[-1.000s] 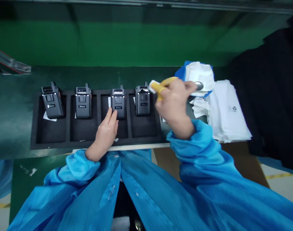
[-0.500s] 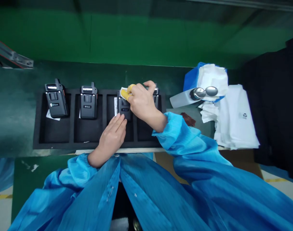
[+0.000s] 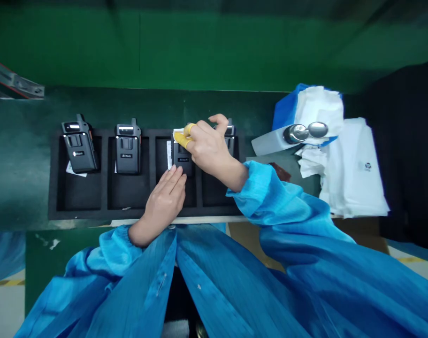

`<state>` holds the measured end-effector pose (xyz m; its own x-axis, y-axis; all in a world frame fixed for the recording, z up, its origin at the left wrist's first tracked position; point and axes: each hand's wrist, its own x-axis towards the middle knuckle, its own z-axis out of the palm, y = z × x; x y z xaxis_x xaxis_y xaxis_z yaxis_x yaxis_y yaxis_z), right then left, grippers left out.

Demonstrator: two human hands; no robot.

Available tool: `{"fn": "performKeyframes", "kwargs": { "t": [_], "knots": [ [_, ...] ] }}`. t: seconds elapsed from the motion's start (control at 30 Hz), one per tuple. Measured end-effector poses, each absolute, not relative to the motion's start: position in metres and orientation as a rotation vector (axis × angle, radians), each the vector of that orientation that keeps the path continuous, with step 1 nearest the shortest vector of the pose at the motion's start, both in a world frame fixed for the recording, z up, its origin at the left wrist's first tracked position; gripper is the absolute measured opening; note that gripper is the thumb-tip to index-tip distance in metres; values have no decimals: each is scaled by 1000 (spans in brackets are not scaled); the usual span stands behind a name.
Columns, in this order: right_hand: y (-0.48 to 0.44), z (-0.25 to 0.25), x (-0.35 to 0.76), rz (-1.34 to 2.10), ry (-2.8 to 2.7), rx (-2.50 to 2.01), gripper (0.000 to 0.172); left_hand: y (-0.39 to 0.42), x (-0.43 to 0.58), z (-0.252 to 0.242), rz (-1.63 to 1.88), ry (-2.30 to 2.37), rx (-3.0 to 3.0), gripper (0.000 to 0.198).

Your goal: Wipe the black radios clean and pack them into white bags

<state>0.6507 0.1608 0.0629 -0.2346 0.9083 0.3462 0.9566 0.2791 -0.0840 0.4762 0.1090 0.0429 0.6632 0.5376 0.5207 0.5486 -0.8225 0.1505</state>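
A black walkie-talkie [image 3: 183, 164] lies in the third compartment of a black foam tray [image 3: 152, 188]. Flat, outstretched fingers of my left hand [image 3: 166, 197] rest against its lower end. Over its upper part, my right hand [image 3: 212, 148], with yellow finger cots on two fingers, presses a folded white wipe [image 3: 177, 131]; the hand covers the radio's top and antenna. Two more walkie-talkies, one tilted at far left [image 3: 80, 150] and one upright beside it [image 3: 128, 155], sit in the left compartments. My right hand partly hides another walkie-talkie [image 3: 231, 136] in the right compartment.
To the right stand a blue box [image 3: 284, 110] with white wipes [image 3: 319, 108] and a translucent bottle [image 3: 272, 142] with its metal cap. White bags [image 3: 355, 169] lie in a stack nearby. A metal bracket [image 3: 24, 87] juts in from the left, and a green panel [image 3: 200, 51] runs behind.
My right hand, with the wipe, has shifted slightly left on the walkie-talkie. My left hand stays at its lower end. The camera view has moved a little.
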Motion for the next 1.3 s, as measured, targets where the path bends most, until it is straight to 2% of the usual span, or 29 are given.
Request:
{"fn": "performKeyframes", "kwargs": {
  "t": [0.3, 0.47, 0.7, 0.87, 1.07, 1.3],
  "knots": [
    [148, 52, 682, -308, -2151, -1763, 41, 108, 473, 37, -916, -971, -2910, 39],
    [151, 56, 674, -328, -2007, -1870, 37, 108, 474, 38, -923, -972, -2906, 36],
    [169, 65, 641, -252, -2128, -1867, 37, 107, 476, 40, -909, -981, -2888, 35],
    [162, 60, 650, -293, -2077, -1903, 37, 107, 476, 42, -907, -955, -2871, 31],
    [145, 48, 656, -337, -2026, -1853, 35, 108, 475, 41, -903, -954, -2890, 35],
    [138, 45, 666, -405, -1900, -1911, 37, 107, 476, 44, -894, -931, -2867, 28]
  ]
}}
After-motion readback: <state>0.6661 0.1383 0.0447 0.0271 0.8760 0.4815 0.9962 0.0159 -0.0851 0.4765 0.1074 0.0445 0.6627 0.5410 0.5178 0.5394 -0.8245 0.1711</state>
